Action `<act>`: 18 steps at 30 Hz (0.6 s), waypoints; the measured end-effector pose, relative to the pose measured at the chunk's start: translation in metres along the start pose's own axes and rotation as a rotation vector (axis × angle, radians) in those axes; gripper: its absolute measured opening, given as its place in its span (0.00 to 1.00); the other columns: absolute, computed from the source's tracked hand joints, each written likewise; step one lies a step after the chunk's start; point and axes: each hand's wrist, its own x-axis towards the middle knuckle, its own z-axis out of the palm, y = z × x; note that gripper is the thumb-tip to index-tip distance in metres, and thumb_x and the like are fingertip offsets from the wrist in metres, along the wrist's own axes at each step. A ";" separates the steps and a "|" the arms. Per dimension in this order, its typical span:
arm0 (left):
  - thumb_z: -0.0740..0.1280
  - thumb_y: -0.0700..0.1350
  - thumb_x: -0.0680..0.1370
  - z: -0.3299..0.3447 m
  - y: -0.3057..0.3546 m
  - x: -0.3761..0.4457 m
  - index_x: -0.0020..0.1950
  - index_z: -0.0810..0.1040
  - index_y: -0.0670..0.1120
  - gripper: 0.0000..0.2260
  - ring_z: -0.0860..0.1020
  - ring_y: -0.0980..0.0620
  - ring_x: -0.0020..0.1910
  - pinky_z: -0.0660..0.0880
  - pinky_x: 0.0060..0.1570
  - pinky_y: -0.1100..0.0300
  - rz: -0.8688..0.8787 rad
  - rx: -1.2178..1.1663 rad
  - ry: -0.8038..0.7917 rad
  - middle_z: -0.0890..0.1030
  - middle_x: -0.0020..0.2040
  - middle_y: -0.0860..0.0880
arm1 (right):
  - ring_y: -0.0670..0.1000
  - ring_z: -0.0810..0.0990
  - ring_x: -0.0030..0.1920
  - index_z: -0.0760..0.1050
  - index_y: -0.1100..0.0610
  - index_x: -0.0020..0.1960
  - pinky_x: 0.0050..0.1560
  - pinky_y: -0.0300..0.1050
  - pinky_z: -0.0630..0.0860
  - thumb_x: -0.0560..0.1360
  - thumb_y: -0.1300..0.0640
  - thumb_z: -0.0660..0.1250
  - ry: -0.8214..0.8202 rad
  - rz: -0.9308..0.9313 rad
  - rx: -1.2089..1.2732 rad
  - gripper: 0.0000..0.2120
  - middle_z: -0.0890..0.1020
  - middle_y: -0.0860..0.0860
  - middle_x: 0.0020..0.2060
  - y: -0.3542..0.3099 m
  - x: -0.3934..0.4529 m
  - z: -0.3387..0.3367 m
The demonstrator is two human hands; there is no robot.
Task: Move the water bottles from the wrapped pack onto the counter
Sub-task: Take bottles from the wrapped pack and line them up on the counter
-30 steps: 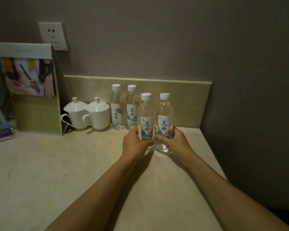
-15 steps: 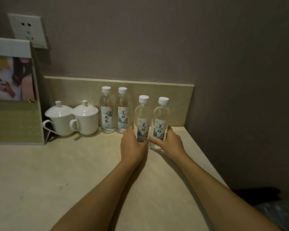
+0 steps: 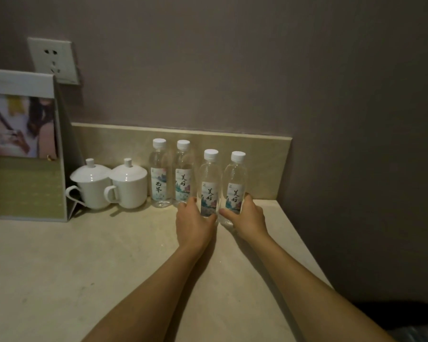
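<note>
Two clear water bottles with white caps stand upright side by side near the back right of the beige counter (image 3: 109, 267). My left hand (image 3: 194, 224) grips the lower part of the left bottle (image 3: 209, 178). My right hand (image 3: 247, 222) grips the lower part of the right bottle (image 3: 235, 178). Two more bottles (image 3: 161, 174) (image 3: 183, 174) stand untouched against the backsplash just to the left. The wrapped pack shows only as a pale crinkled patch (image 3: 415, 333) in the bottom right corner, below the counter.
Two white lidded cups (image 3: 93, 183) (image 3: 129, 183) stand left of the bottles. A cardboard display stand (image 3: 22, 144) fills the far left, under a wall socket (image 3: 52, 60). The counter's right edge (image 3: 304, 243) runs along the wall corner.
Both hands have carried their bottles farther back toward the backsplash and a little lower, to counter level beside the two standing bottles. The view has shifted right.
</note>
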 end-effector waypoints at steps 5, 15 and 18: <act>0.75 0.49 0.72 0.006 0.005 0.004 0.59 0.73 0.41 0.21 0.77 0.43 0.57 0.76 0.56 0.50 -0.026 0.010 0.044 0.77 0.57 0.43 | 0.59 0.80 0.58 0.63 0.53 0.56 0.54 0.56 0.79 0.71 0.45 0.74 -0.024 0.011 -0.040 0.25 0.79 0.55 0.61 -0.002 0.010 0.003; 0.76 0.46 0.72 0.020 0.006 0.019 0.57 0.74 0.42 0.19 0.78 0.43 0.56 0.75 0.53 0.51 -0.088 -0.011 0.112 0.80 0.55 0.43 | 0.58 0.78 0.61 0.66 0.55 0.62 0.56 0.56 0.78 0.73 0.48 0.72 -0.046 -0.023 -0.020 0.23 0.77 0.55 0.63 0.001 0.027 0.010; 0.77 0.46 0.71 0.023 0.007 0.021 0.56 0.74 0.41 0.19 0.79 0.42 0.56 0.73 0.51 0.53 -0.135 -0.041 0.137 0.80 0.54 0.43 | 0.59 0.77 0.62 0.66 0.56 0.63 0.56 0.56 0.78 0.74 0.48 0.72 -0.048 -0.014 -0.029 0.25 0.76 0.56 0.64 -0.002 0.032 0.011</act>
